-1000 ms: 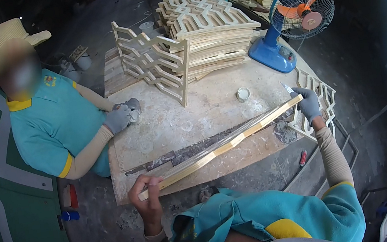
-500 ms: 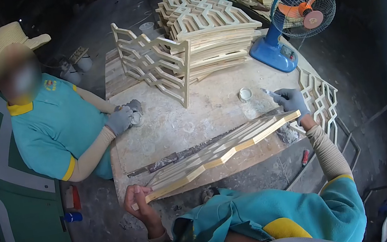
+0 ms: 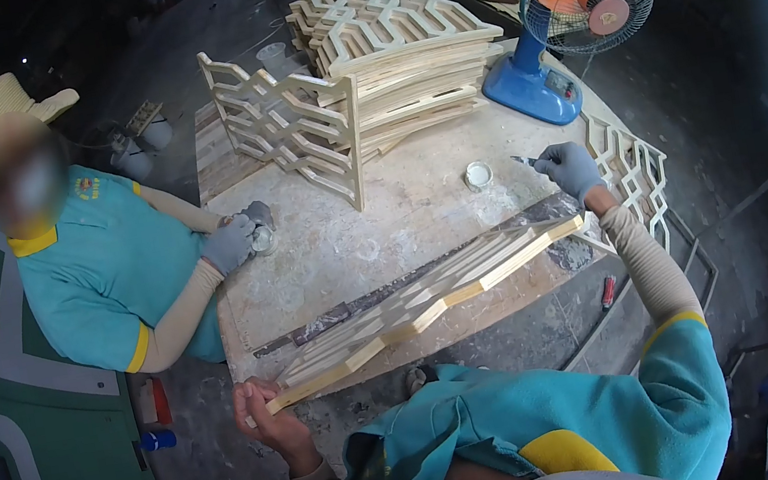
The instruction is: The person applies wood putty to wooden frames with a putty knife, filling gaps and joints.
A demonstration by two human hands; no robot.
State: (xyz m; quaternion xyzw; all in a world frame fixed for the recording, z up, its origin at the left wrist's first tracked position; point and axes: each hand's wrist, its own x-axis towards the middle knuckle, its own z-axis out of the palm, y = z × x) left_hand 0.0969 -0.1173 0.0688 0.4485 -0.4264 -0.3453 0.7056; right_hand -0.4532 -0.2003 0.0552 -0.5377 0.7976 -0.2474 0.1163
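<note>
My bare left hand (image 3: 270, 421) grips the near left corner of a pale wooden lattice panel (image 3: 428, 315), which is tilted over the near table edge. My gloved right hand (image 3: 570, 170) is closed on a small putty knife (image 3: 523, 161), its tip pointing left. That hand is beyond the panel's right end. Left of the knife tip stands a small round pot (image 3: 478, 175) with whitish contents. A dark, paste-smeared strip (image 3: 322, 323) lies on the table behind the panel.
A co-worker (image 3: 111, 263) at the left holds a small pot. Another lattice panel (image 3: 291, 129) stands upright before a stack of panels (image 3: 422, 68). A blue fan (image 3: 536, 90) stands at the back right. More lattice (image 3: 631, 163) leans against the table's right side.
My right hand has moved slightly away from me with the putty knife, whose blade has turned. My left hand keeps its hold on the lattice panel. The whole view has shifted a little.
</note>
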